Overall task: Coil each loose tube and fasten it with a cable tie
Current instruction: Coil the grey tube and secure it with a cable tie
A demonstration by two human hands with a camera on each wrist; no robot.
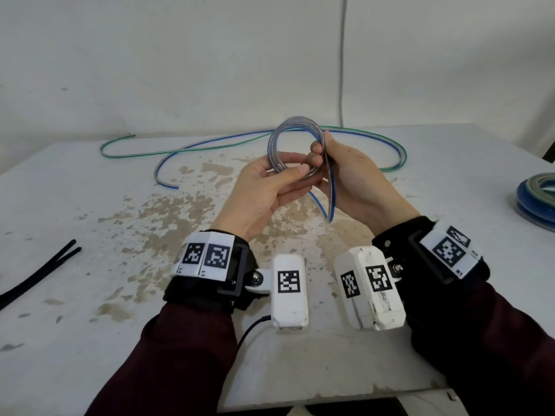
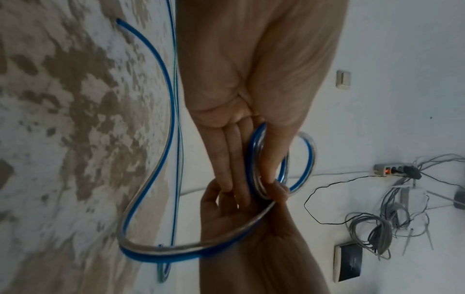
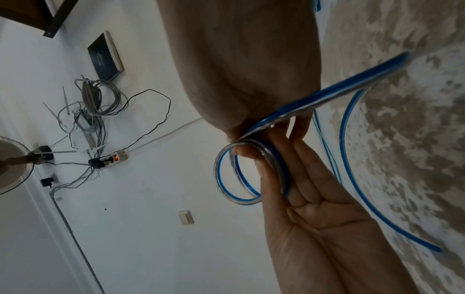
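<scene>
I hold a small coil of clear tube with a blue stripe above the middle of the table. My left hand pinches the coil's lower side between thumb and fingers. My right hand grips the same tube where it leaves the coil, and a slack loop hangs below my palm. In the left wrist view the coil sits between thumb and fingers. The right wrist view shows the coil from the other side. The rest of this tube trails over the table behind. A green-striped tube lies loose beside it.
Two black cable ties lie at the table's left edge. Bundled tube coils sit at the right edge. The stained white table ends at a white wall behind. Cables and a power strip hang on the room's wall.
</scene>
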